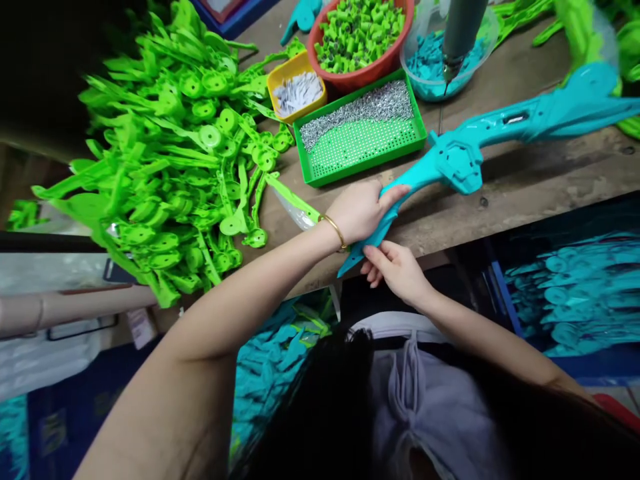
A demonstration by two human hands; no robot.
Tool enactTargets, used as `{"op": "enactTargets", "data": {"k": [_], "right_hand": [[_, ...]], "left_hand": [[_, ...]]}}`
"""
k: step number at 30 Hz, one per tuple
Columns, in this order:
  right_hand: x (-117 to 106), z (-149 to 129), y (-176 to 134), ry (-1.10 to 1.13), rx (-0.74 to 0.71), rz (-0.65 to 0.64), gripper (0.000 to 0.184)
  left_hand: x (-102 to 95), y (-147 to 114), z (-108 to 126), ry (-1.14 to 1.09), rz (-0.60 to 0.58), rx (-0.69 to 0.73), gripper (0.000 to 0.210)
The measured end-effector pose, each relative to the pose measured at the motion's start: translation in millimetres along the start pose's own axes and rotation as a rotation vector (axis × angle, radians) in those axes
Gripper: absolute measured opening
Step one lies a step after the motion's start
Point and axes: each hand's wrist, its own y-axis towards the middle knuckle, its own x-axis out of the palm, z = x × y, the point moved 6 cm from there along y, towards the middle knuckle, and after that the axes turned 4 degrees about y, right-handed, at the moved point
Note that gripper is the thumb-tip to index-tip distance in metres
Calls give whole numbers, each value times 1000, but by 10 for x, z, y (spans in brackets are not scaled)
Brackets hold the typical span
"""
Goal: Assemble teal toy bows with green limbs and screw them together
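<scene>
Probably light, stiff and slick, the long turquoise plastic bow-shaped piece (457,160) suits holding by its near-left end, left hand (364,208) grasping, right hand (401,272) pinching.

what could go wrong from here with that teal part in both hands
Swinging the teal part might knock the green tray beside it and spill the small metal pieces. The tool points its thin tip down nearby, so lifting the part carelessly could scratch it.
</scene>
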Motion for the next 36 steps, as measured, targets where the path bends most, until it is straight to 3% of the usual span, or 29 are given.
{"op": "enactTargets", "data": {"k": [5, 11, 15, 20, 24, 31, 36], "right_hand": [[232, 162, -4, 200, 155, -29, 50], [205, 242, -81, 190, 109, 88, 41], [147, 271, -115, 198, 89, 98, 42], [113, 283, -143, 185, 123, 118, 44], [96, 283, -222, 161, 165, 103, 42], [102, 289, -404, 126, 325, 56, 36], [104, 257, -459, 79, 322, 148, 38]], "left_hand": [[127, -18, 52, 35, -36, 5, 65], [270, -16, 103, 1, -124, 1, 70], [286, -13, 153, -25, -147, 48, 68], [134, -254, 105, 15, -49, 73, 51], [122, -522, -77, 100, 11, 41, 59], [277, -569, -142, 77, -72, 334, 56], [263, -542, -137, -10, -82, 367, 57]]}}
